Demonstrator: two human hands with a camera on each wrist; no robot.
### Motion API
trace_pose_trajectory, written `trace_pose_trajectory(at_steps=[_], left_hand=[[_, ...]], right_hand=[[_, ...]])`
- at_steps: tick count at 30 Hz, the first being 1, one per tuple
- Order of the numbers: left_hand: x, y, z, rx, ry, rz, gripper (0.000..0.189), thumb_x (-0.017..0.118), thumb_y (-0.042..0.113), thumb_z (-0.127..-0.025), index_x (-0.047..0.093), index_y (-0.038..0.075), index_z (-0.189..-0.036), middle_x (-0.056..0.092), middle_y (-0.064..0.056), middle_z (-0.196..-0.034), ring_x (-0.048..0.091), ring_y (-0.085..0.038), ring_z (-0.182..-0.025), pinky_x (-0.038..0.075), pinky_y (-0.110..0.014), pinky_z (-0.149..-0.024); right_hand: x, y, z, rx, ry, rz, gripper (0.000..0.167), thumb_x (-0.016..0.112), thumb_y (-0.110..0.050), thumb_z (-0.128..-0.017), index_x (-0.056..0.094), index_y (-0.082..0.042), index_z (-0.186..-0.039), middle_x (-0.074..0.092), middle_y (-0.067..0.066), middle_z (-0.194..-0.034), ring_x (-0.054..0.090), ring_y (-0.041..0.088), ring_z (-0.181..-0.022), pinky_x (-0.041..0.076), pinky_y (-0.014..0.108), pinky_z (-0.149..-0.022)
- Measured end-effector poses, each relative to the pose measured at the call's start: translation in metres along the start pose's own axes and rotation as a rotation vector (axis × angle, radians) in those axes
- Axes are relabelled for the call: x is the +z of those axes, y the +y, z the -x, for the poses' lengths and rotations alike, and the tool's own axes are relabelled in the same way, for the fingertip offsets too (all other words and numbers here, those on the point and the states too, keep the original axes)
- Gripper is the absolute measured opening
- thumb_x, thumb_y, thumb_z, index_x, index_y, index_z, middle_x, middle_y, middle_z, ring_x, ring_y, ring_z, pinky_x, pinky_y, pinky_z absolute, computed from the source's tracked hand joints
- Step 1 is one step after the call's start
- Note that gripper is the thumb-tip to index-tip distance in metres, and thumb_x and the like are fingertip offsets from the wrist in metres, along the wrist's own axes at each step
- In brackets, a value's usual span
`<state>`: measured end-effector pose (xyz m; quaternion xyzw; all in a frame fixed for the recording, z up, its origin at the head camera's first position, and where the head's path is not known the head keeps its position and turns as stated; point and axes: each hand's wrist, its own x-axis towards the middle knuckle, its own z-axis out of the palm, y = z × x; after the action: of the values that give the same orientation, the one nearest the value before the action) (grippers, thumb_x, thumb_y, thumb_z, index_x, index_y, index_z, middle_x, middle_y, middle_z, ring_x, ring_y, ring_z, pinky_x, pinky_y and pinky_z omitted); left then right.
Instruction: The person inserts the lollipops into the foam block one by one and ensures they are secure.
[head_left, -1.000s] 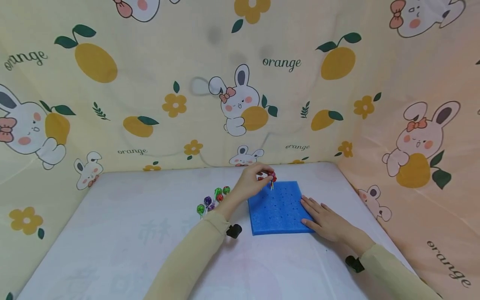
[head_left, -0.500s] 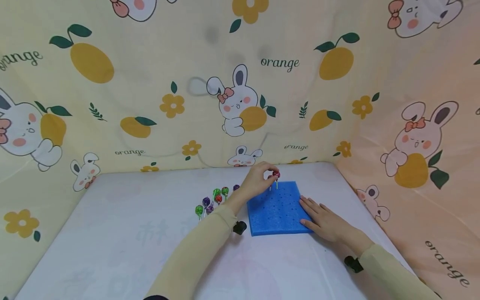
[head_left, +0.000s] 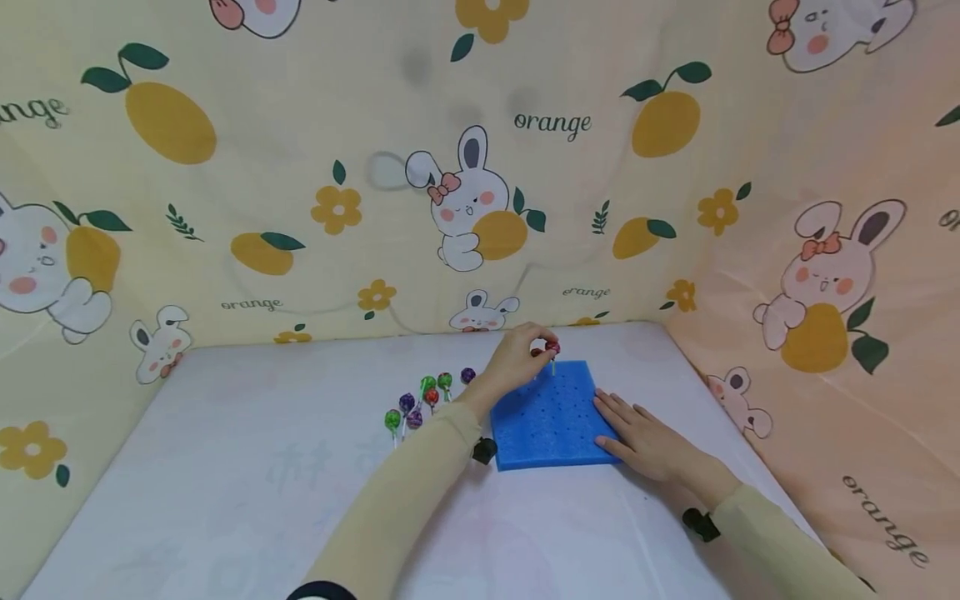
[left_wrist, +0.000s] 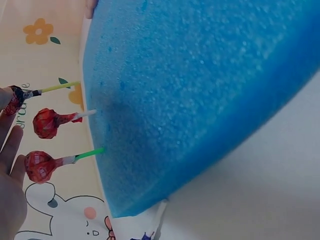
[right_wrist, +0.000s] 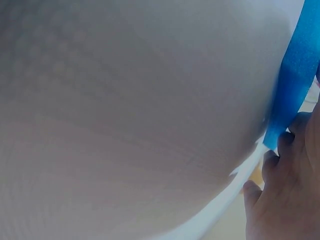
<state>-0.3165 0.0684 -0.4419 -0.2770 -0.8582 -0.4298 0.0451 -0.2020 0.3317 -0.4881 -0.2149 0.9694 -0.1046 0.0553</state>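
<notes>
At the far edge of a blue foam board (head_left: 551,425) with rows of small holes, my left hand (head_left: 513,362) pinches a dark red-wrapped lollipop (head_left: 552,347) by its head. In the left wrist view this lollipop's yellow stick (left_wrist: 60,87) points at the foam, its tip right at the surface. Two more red lollipops, one with a white stick (left_wrist: 46,123) and one with a green stick (left_wrist: 41,166), stand in the foam beside it, close to the left fingers. My right hand (head_left: 648,437) rests with fairly straight fingers on the board's right edge.
Left of the board, several wrapped lollipops lie on the white table (head_left: 262,467), among them a green one (head_left: 392,419), a red one (head_left: 431,397) and a purple one (head_left: 468,376). A cloth wall (head_left: 337,150) printed with rabbits and oranges rises behind the table.
My left hand has shifted a little right with the lollipop, whose stick has come down to the board's far edge. The right hand stays on the board's edge. The head view has turned slightly.
</notes>
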Motion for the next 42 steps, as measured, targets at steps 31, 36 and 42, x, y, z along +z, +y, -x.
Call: trace_pose_trajectory(at_steps=[31, 36, 42], left_hand=[[0.0069, -0.0067, -0.0044, -0.029, -0.054, -0.053, 0.023, 0.067, 0.022, -0.103, 0.073, 0.014, -0.124, 0.069, -0.002, -0.127, 0.061, -0.019, -0.119, 0.053, -0.030, -0.102], [0.0070, -0.0077, -0.0034, -0.028, -0.060, -0.083, 0.022, 0.069, 0.023, -0.102, 0.075, 0.015, -0.122, 0.071, -0.001, -0.122, 0.062, -0.015, -0.109, 0.054, -0.027, -0.096], [0.0073, -0.0056, -0.0034, -0.041, -0.049, -0.142, 0.022, 0.070, 0.027, -0.102, 0.076, 0.018, -0.121, 0.073, 0.002, -0.117, 0.062, -0.013, -0.106, 0.054, -0.027, -0.094]], right_hand=[[-0.0020, -0.0004, -0.0001, -0.013, 0.005, 0.012, 0.077, 0.043, -0.055, -0.108, 0.027, -0.003, -0.163, 0.022, 0.019, -0.170, 0.023, 0.046, -0.154, 0.023, 0.068, -0.120], [-0.0017, -0.0001, 0.0002, -0.018, 0.005, -0.004, 0.077, 0.044, -0.054, -0.108, 0.027, -0.003, -0.163, 0.022, 0.019, -0.170, 0.023, 0.046, -0.154, 0.022, 0.068, -0.120], [-0.0005, 0.0008, -0.0001, -0.017, 0.001, -0.002, 0.079, 0.043, -0.056, -0.108, 0.026, -0.003, -0.164, 0.021, 0.019, -0.171, 0.022, 0.046, -0.155, 0.022, 0.068, -0.121]])
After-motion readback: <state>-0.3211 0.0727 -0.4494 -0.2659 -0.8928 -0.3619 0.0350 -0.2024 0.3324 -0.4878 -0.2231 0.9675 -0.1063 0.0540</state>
